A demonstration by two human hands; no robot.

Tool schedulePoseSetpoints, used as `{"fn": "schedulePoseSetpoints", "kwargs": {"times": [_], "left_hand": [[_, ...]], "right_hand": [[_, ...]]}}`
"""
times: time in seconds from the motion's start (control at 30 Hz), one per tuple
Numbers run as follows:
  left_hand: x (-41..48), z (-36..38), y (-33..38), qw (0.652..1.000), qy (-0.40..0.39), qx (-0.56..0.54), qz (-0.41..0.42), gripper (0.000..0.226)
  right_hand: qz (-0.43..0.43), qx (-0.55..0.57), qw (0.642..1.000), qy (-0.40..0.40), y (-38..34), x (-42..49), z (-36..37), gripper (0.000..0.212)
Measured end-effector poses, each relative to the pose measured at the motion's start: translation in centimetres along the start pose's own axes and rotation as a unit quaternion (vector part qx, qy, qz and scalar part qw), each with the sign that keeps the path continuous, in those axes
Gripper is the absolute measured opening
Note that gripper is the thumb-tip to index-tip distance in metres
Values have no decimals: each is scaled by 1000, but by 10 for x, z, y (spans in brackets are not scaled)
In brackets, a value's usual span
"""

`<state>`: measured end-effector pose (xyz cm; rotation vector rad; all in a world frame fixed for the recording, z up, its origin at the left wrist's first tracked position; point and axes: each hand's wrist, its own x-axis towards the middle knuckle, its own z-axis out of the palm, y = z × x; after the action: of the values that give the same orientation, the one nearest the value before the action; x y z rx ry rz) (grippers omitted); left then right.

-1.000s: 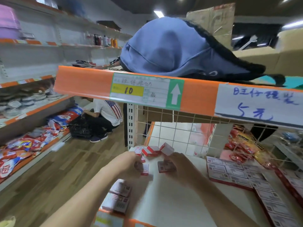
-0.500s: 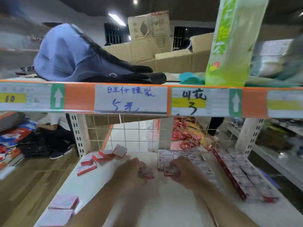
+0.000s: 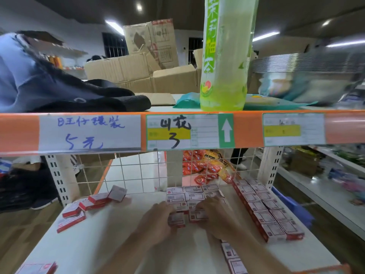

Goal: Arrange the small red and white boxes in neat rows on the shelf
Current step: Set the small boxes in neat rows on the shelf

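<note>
Front-edge boxes: a red and white box (image 3: 36, 268) is seen at the near left corner of the white shelf (image 3: 94, 244), and a short column of boxes (image 3: 233, 258) lies near the front edge, partly hidden by the right forearm.
Left hand: the left hand (image 3: 156, 224) is laid on the shelf, its fingers closed on a single box (image 3: 176, 220) at that box's left end.
Right hand: the right hand (image 3: 217, 218) is set just beside the left, its fingers curled down over a second box (image 3: 198, 215); the two held boxes are touching side by side.
Centre block: a flat block of boxes (image 3: 189, 194) in rows is laid label-up directly behind the hands, reaching back to the wire grid (image 3: 138, 171).
Right block: a longer double row of boxes (image 3: 264, 208) is run from the back right post toward the front, slanted, with red sides showing.
Loose boxes: a scattered group of boxes (image 3: 87, 206) is left on the shelf's left side, some tilted, one propped on its edge near the grid.
Behind grid: red snack packets (image 3: 203, 167) are piled beyond the mesh.
Upper shelf edge: an orange strip (image 3: 246, 129) bears handwritten price labels (image 3: 89, 132).
Upper shelf: a green bottle (image 3: 225, 56) stands upright, a blue and black bag (image 3: 49, 84) lies at left, and cardboard cartons (image 3: 148, 70) are stacked behind.
</note>
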<state>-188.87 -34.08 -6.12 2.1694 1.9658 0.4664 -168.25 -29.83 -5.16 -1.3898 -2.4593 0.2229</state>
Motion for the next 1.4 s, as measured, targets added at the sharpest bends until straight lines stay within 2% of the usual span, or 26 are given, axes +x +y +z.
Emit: {"fn": "schedulePoseSetpoints", "kwargs": {"times": [0.27,0.43,0.77,0.9,1.03,1.17,1.27,1.33,1.4], "left_hand": [[1,14,-5,996,57,-62,3,31],[4,16,-4,996,61,-68,8,19],[10,21,0,996,48,-69,8,24],[10,19,0,996,45,-76,12,19],[6,16,-1,996,17,-90,10,25],[-3,3,-6,999,16,-38,-9,40],[-14,-12,-16,998,-14,51,-15,42],[-24,-17,-24,996,-27,72,-39,45],[-36,-23,-32,994,-14,76,-72,38]], "right_hand": [[-14,-12,1000,-11,9,4,9,44],[2,-12,1000,-3,15,4,8,38],[27,-27,999,-20,9,7,5,37],[27,-41,998,-31,7,7,4,41],[26,-59,996,-59,5,8,0,42],[11,-90,993,-81,-3,13,-8,46],[-1,-107,991,-84,-17,16,-10,47],[-6,-84,993,-77,-29,16,-9,45],[-13,-46,996,-75,-43,17,-4,44]]}}
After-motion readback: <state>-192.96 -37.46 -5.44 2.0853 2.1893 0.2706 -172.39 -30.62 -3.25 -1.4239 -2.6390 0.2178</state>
